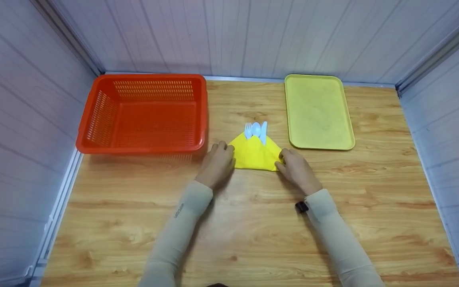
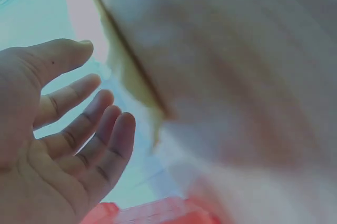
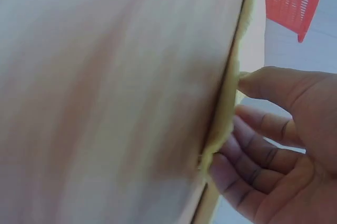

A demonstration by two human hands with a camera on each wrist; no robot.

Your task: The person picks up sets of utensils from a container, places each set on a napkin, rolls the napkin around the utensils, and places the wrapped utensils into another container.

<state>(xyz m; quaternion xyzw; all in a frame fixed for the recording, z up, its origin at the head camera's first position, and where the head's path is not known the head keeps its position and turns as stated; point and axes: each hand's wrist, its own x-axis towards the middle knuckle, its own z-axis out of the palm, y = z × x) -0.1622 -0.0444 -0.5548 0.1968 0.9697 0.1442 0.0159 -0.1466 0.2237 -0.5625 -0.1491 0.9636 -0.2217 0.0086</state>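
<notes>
A yellow napkin (image 1: pixel 253 155), folded with a pointed top, lies on the wooden table between the two hands. From its top stick a pale blue plastic fork (image 1: pixel 248 130), a spoon (image 1: pixel 256 129) and a knife (image 1: pixel 263 131), side by side; their lower ends are hidden in the folds. My left hand (image 1: pixel 218 162) is at the napkin's left corner, its fingers (image 2: pixel 110 145) loosely bent and thumb apart, with no cloth between them. At the right corner, my right hand (image 1: pixel 295 167) touches the cloth edge with its thumb and fingertips (image 3: pixel 226 174), which are spread along it.
A red plastic basket (image 1: pixel 201 107) with slotted walls stands at the back left. A yellow tray (image 1: pixel 318 111) lies at the back right, beyond the right hand. Pale panel walls (image 1: pixel 249 36) border the wooden table (image 1: pixel 249 239) at the back and both sides.
</notes>
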